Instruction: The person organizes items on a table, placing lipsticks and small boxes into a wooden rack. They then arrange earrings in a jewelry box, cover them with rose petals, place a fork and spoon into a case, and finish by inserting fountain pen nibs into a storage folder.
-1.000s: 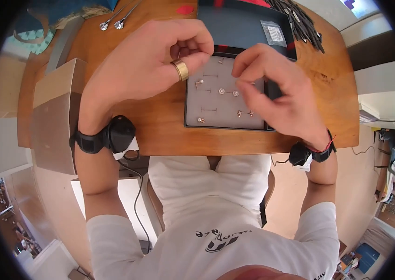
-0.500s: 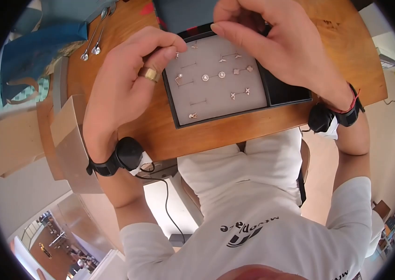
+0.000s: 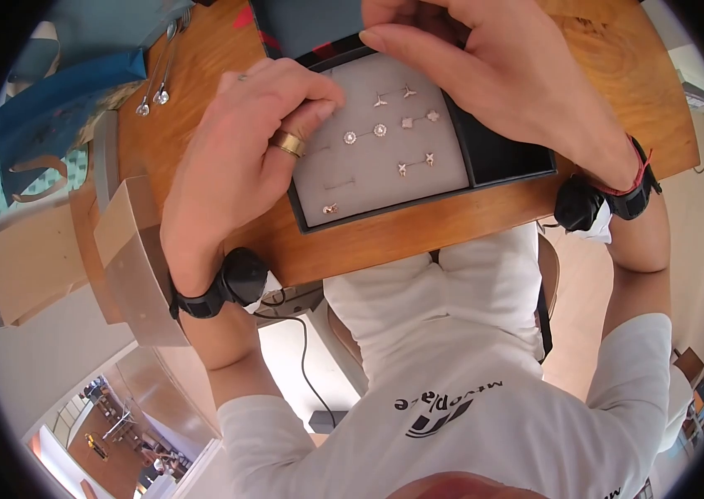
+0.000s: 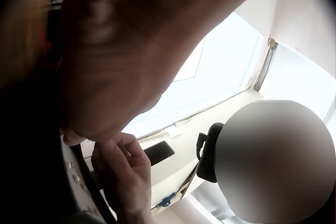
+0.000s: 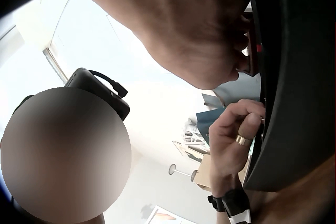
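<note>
A shallow black jewelry box [image 3: 385,205] with a grey padded insert [image 3: 385,166] holds several small earrings. My left hand [image 3: 244,141], with a wide gold ring [image 3: 288,143] on it, lies over the insert's upper left. Thumb and forefinger pinch at an earring that they mostly hide; in the right wrist view the left hand [image 5: 233,134] shows this pinch at the box. My right hand [image 3: 510,75] is at the box's far right, its fingers curled and thumb extended. I cannot tell whether it holds anything. Flower-shaped earrings [image 3: 379,130] and star-like earrings [image 3: 429,159] sit on the insert.
The box's dark open lid [image 3: 302,29] stands at the far side. Two long-handled spoon-like utensils [image 3: 161,96] lie at the table's far left, by a blue bag [image 3: 77,100]. A cardboard box [image 3: 131,258] is left of the table. A black compartment [image 3: 506,158] adjoins the insert.
The view has turned and shifted, so the box appears tilted. My right hand has moved from over the insert to the box's far right. My left fingertips have come over the insert's upper left.
</note>
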Demonstrator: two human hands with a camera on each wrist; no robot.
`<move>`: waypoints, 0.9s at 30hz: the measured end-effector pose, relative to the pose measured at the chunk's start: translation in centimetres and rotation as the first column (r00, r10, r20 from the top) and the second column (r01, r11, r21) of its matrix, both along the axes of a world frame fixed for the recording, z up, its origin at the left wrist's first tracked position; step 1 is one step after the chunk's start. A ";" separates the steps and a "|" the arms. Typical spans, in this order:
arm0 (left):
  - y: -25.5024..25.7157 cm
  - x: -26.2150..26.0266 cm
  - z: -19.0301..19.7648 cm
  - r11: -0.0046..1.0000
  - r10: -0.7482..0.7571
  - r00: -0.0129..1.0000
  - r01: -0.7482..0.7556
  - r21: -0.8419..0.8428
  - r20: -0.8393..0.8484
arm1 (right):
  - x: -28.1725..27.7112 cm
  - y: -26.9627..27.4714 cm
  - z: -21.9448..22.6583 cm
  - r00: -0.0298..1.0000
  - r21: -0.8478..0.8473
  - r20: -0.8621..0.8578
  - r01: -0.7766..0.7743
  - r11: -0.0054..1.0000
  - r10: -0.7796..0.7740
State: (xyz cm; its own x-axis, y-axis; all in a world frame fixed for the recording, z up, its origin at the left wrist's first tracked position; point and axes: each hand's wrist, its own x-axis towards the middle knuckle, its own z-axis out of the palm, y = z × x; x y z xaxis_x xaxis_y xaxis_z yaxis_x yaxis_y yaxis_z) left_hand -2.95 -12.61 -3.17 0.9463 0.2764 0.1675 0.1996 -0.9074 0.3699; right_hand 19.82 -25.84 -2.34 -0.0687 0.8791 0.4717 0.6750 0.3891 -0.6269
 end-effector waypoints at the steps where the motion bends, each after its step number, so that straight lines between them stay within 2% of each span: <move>1: -0.1 0.0 -0.1 1.000 -0.007 1.000 0.007 0.021 0.007 | 0.3 0.3 -0.8 1.000 -0.004 -0.004 0.003 1.000 -0.003; 3: 0.1 -0.1 -0.1 1.000 -0.026 0.999 0.025 0.019 0.022 | 0.6 1.8 -2.0 0.999 0.042 -0.040 -0.016 0.999 0.018; 6: 0.3 0.1 -0.3 0.997 -0.057 0.997 0.055 0.052 0.049 | -0.1 0.4 -0.2 0.991 0.020 -0.128 -0.024 1.000 0.026; 12: -0.2 0.3 0.0 0.994 -0.042 0.999 0.039 0.100 0.026 | 0.1 0.4 -0.4 0.996 0.064 -0.079 -0.029 0.998 0.034; 13: -0.4 0.2 0.0 0.994 -0.025 1.000 0.023 0.106 0.014 | 0.2 0.7 -0.9 0.996 0.059 -0.082 -0.028 0.998 0.033; 14: -0.5 0.1 0.0 0.994 -0.025 1.000 0.023 0.103 0.010 | 0.5 1.3 -1.8 0.990 -0.015 -0.138 -0.029 0.999 0.027; 15: -0.5 -0.1 0.0 1.000 -0.003 0.999 0.002 0.022 0.047 | 0.6 1.8 -2.3 0.981 -0.086 -0.192 -0.035 0.996 0.017; 16: -0.5 -0.1 0.1 0.998 0.022 0.996 -0.017 -0.057 0.085 | 0.7 1.8 -2.4 0.981 -0.084 -0.191 -0.035 0.996 0.019; 19: 0.3 -0.5 0.3 0.997 0.067 0.985 -0.061 -0.045 0.161 | 0.8 1.3 -2.0 0.987 -0.055 -0.159 -0.038 0.998 0.029; 21: 0.4 -0.4 0.5 0.999 0.045 0.988 -0.041 -0.034 0.144 | 0.4 0.1 -0.6 0.992 0.051 -0.113 -0.057 0.997 0.062; 22: 0.5 -0.4 0.6 0.999 0.025 0.991 -0.022 -0.026 0.129 | 0.3 0.2 -0.3 0.992 0.053 -0.111 -0.056 0.997 0.062; 24: 0.3 -0.1 0.6 1.000 0.014 0.993 -0.013 -0.012 0.115 | 0.1 0.4 0.0 0.999 -0.031 0.019 0.030 0.999 -0.030; 27: -0.1 0.1 0.1 1.000 0.014 0.997 -0.014 0.001 0.080 | 0.0 0.4 -0.2 0.999 -0.024 0.024 0.024 0.999 -0.024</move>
State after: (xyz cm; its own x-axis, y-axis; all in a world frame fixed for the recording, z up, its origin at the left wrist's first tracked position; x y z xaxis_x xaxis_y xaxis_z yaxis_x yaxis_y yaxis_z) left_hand -2.88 -12.71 -3.07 0.9260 0.2891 0.2429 0.1818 -0.9052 0.3841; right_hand 19.85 -25.49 -2.52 -0.0582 0.8918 0.4486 0.6984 0.3575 -0.6200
